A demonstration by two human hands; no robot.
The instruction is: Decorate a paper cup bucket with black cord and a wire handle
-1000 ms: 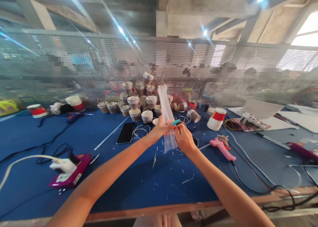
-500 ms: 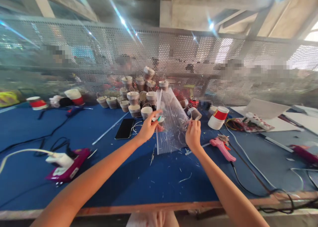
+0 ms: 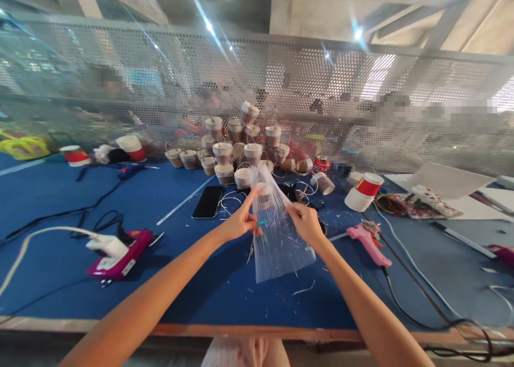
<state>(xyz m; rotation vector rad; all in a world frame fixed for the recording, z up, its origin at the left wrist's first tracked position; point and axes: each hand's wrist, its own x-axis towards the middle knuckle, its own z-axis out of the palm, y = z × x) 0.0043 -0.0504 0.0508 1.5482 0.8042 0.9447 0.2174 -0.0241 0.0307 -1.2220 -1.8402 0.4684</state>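
Between my hands a clear, pleated plastic bag (image 3: 281, 254) hangs above the blue table, narrow at the top and flared at the bottom. My left hand (image 3: 241, 223) grips its left edge, index finger pointing up along the plastic. On the opposite side, my right hand (image 3: 307, 223) pinches the bag's right edge between thumb and fingers. Through the plastic, a small pale pot (image 3: 263, 193) shows blurred. A black phone (image 3: 208, 202) lies left of the bag, beside a loose white cable (image 3: 231, 200).
Small handled pots (image 3: 223, 153) are stacked by the perforated screen (image 3: 168, 78). On the right lie a pink glue gun (image 3: 367, 244) and a red-and-white roll (image 3: 364, 192). A purple power strip (image 3: 132, 252) sits left. Cords cross both sides; fibre scraps dot the table.
The bag has come lower and nearer, its bottom swinging right. My right hand has moved left and up the bag's edge; my left hand has dropped slightly. The view has shifted.
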